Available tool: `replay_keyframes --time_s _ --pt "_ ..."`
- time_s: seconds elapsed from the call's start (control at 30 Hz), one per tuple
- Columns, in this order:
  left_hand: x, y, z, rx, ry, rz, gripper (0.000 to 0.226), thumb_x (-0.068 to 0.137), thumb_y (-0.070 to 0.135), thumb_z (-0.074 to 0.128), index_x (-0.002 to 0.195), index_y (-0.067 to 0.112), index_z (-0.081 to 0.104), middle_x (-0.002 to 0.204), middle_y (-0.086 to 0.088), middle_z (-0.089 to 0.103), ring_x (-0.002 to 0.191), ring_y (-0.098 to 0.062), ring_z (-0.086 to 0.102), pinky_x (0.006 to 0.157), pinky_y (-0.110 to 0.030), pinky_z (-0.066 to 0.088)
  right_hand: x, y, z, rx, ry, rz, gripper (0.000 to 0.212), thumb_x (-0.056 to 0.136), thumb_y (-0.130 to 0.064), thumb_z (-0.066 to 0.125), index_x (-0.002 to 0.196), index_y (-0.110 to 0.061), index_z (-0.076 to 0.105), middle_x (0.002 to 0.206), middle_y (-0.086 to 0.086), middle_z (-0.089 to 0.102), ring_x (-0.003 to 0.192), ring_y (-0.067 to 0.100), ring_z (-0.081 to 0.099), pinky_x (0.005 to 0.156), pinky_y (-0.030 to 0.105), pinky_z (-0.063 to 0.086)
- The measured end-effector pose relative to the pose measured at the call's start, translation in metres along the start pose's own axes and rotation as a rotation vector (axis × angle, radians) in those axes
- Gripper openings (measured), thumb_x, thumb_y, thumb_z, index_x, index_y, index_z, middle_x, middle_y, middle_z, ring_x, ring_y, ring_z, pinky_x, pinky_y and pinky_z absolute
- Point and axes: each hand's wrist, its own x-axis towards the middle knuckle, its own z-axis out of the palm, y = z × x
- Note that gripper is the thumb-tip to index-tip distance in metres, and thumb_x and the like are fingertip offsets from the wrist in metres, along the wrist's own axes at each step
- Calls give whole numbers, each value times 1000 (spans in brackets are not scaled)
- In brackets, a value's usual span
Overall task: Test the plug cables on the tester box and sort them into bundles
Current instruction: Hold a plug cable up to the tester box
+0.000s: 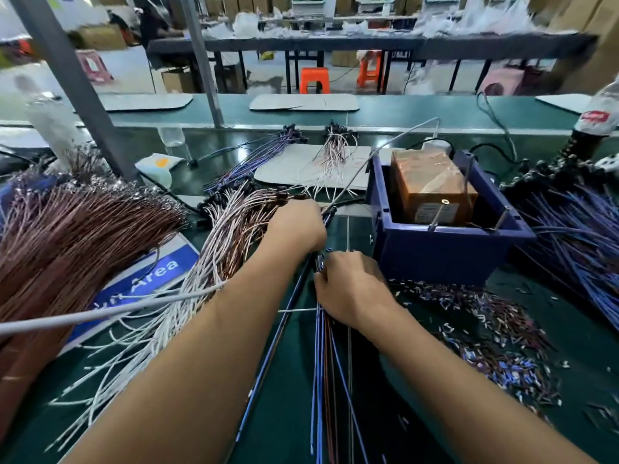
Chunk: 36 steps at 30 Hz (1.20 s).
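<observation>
Cables lie in heaps all round me on the green bench (552,329). I count five piles: one brown bundle (67,236) at far left, one white-and-brown pile (231,229) beside it, one blue bundle (261,152) and one small white bundle (335,152) further back, and one big blue pile (576,229) at right. One tester box (432,192), brown and taped, sits inside one dark blue tray (445,249) just right of my hands. Cut scraps (485,329) are strewn in front of the tray.

Both forearms reach forward, nearly meeting. My left hand (298,226) is knuckles-up, fingers curled down around the far ends of a few blue and brown cables (321,363). My right hand (348,286), nearer me, pinches the same strands, which run back toward my body.
</observation>
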Motion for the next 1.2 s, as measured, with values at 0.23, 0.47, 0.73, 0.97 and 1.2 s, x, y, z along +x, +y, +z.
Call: replay_keyframes --time_s 0.23,0.47,0.73,0.97,1.2 --pt "6 -7 -13 -327 -130 -65 10 83 1 51 76 4 57 64 -12 62 53 -24 66 51 -30 58 2 5 4 41 30 13 28 101 -41 55 90 -16 59 92 10 68 85 35 63 66 33 45" --pt "-17 5 -42 -1464 -410 -231 37 103 6 35 68 15 41 52 5 41 35 -4 36 36 -13 27 -16 16 8 309 111 -225 59 97 -39 69 139 -25 30 74 -2 56 67 24 58 69 48 54" --pt "-37 19 -53 -2417 -367 -439 33 96 6 34 65 17 37 58 7 29 37 -7 22 44 -14 12 -45 14 -10 562 658 -673 48 98 -10 71 141 -13 50 95 -15 55 73 -2 52 66 23 50" --pt "-71 30 -28 -2405 -173 -137 35 100 25 40 65 18 41 54 8 23 44 -7 17 43 -19 14 -76 76 -51 1022 595 -483 24 104 -27 59 106 -10 76 82 3 73 44 15 56 45 22 43" --pt "-106 93 27 -1318 390 470 39 101 25 59 67 15 42 53 1 32 46 -11 29 46 -27 26 -77 146 -68 1196 558 -309 19 99 -29 64 95 -15 77 73 12 71 39 19 50 38 22 40"
